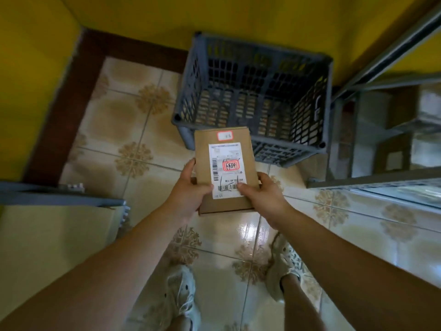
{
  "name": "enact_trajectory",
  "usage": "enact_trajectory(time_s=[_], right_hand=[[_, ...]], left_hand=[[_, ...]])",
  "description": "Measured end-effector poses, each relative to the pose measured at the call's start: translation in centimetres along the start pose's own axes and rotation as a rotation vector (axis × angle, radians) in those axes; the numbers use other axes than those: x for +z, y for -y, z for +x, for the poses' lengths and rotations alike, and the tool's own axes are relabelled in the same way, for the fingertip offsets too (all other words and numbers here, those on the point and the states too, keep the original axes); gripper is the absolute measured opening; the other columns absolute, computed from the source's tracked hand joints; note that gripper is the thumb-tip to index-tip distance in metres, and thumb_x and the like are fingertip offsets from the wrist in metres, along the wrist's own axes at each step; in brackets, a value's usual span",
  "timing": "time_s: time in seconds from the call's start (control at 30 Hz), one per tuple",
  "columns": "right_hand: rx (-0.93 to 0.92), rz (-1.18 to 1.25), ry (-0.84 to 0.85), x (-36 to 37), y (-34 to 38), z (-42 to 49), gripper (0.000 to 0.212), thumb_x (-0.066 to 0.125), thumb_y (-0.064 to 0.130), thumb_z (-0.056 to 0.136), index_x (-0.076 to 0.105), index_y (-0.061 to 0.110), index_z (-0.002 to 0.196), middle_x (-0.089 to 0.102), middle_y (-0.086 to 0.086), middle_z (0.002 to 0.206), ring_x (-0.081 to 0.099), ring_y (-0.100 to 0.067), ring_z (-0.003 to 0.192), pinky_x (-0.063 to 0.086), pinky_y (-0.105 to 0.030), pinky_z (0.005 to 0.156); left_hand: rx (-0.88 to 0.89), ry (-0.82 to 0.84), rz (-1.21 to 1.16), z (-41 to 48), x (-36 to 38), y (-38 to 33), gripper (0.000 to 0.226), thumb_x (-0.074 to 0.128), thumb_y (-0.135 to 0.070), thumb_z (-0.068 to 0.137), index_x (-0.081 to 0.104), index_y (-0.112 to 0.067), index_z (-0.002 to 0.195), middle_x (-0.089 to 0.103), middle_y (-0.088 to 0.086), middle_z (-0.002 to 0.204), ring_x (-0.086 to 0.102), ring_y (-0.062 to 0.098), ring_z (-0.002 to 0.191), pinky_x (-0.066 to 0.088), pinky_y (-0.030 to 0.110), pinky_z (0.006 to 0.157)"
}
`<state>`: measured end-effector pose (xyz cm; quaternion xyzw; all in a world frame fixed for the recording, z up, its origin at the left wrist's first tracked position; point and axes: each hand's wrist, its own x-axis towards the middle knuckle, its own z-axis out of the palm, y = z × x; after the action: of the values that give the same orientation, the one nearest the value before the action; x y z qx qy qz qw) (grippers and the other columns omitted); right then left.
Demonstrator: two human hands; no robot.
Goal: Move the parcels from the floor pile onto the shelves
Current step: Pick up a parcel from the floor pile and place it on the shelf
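Shoes (pixel 176 290) of pale fabric stood apart on the glossy tiled floor (pixel 114 111), toes towards the work. Above them both hands held one parcel (pixel 225 144), a flat brown carton carried level in the air, well clear of the floor. The left hand (pixel 191 189) gripped its left edge, thumb on top and fingers curled beneath. The right hand (pixel 262 194) gripped the near right corner, its thumb pressing the lower edge of the white label (pixel 225 173).

The step looked to be the carry to a shelf. It would go best with the carton kept flat, both thumbs down, and a turn of the whole body to the right rather than a reach across, so that the label ended up facing outward where it could be read.

Just beyond the parcel a grey mesh crate (pixel 253 51) sat on the floor, close enough to catch a foot on a forward step. The metal shelves (pixel 372 185) rose on the right, their near edge and upright jutting into the turning path. Boxes (pixel 405 103) already lay on them, blurred, so a free gap would need choosing. A lower shelf (pixel 59 197) edged in on the left, and a yellow wall (pixel 143 15) closed the corner behind
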<state>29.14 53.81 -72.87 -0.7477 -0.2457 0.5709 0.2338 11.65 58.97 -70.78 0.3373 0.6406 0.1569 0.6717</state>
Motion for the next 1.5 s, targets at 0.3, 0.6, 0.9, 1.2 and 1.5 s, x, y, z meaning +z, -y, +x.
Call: enact_trajectory(time_s=[0.3,0.6,0.9,1.2,1.5], right_hand=[[-0.121,0.013,-0.165,-4.6,8.5,-19.0,0.065,0.057,0.053,0.091,0.039,0.025,0.147,0.062,0.003,0.122,0.06,-0.02,0.113,0.048,-0.045,0.101],[-0.215,0.096,-0.396,-16.5,9.1,-40.2,0.062,0.058,0.047,0.094,0.036,0.028,0.148,0.06,0.003,0.129,0.061,-0.016,0.11,0.05,-0.042,0.1],[-0.201,0.08,-0.685,-32.5,-4.3,-59.4,0.068,0.059,0.047,0.093,0.03,0.028,0.152,0.059,-0.001,0.131,0.058,-0.017,0.113,0.048,-0.032,0.093],[-0.135,0.086,-0.863,-44.4,-15.7,-70.5,0.067,0.06,0.048,0.092,0.033,0.028,0.149,0.057,0.006,0.115,0.058,-0.015,0.106,0.047,-0.031,0.096],[-0.088,0.213,-0.997,-58.7,-21.9,-70.1,0.068,0.063,0.048,0.09,0.035,0.028,0.148,0.06,0.01,0.119,0.059,-0.009,0.102,0.05,-0.032,0.094]], left_hand=[[0.284,0.034,0.175,-15.2,-2.8,-11.3,0.067,0.055,-0.012,0.094,0.026,-0.038,0.149,0.059,-0.007,0.13,0.06,0.01,0.109,0.049,0.036,0.096],[0.535,0.177,0.256,-34.9,9.8,-18.6,0.063,0.051,-0.01,0.098,0.025,-0.033,0.151,0.053,-0.008,0.131,0.051,0.011,0.114,0.041,0.03,0.094],[0.654,0.419,0.422,-52.1,30.8,-14.8,0.064,0.051,-0.011,0.098,0.025,-0.035,0.151,0.054,-0.002,0.135,0.058,0.021,0.114,0.051,0.045,0.096],[0.733,0.681,0.532,-62.8,50.1,-10.9,0.06,0.05,-0.013,0.098,0.029,-0.037,0.149,0.056,-0.003,0.128,0.063,0.016,0.098,0.057,0.035,0.074],[0.706,0.885,0.549,-63.5,68.5,-10.6,0.057,0.049,-0.015,0.099,0.03,-0.038,0.148,0.059,-0.002,0.126,0.065,0.009,0.086,0.056,0.025,0.057]])
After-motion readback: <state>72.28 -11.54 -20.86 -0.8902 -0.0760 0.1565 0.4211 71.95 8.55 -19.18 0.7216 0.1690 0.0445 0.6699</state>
